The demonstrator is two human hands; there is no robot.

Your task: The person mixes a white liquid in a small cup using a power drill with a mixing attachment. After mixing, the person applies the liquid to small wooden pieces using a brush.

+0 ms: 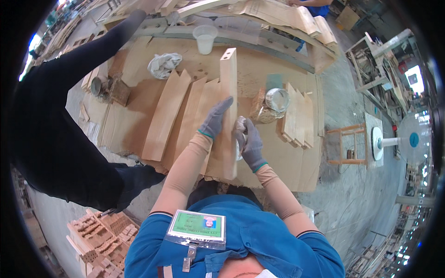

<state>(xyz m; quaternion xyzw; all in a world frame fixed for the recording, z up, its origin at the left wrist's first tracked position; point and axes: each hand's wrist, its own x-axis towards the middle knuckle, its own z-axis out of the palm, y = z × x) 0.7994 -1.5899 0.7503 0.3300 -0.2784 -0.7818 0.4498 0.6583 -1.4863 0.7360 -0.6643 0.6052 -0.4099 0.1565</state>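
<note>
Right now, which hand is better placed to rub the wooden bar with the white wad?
Probably the right hand: it holds the white wad by the wooden bar's right side. The left hand lies against the left side, seemingly better for steadying.

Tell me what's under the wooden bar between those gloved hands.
Brown cardboard shows on either side of the wooden bar, with pale boards to its left. Whatever lies directly beneath is covered by the bar, left hand and right hand.

Centre: the gloved right hand [252,146] partly covers a white wad [240,123], its material indistinct. One o'clock: a blue-clad co-worker [318,4], cut off by the upper edge. Nine o'clock: a dark-clad co-worker [51,143], outline lost in the black rim.
</note>
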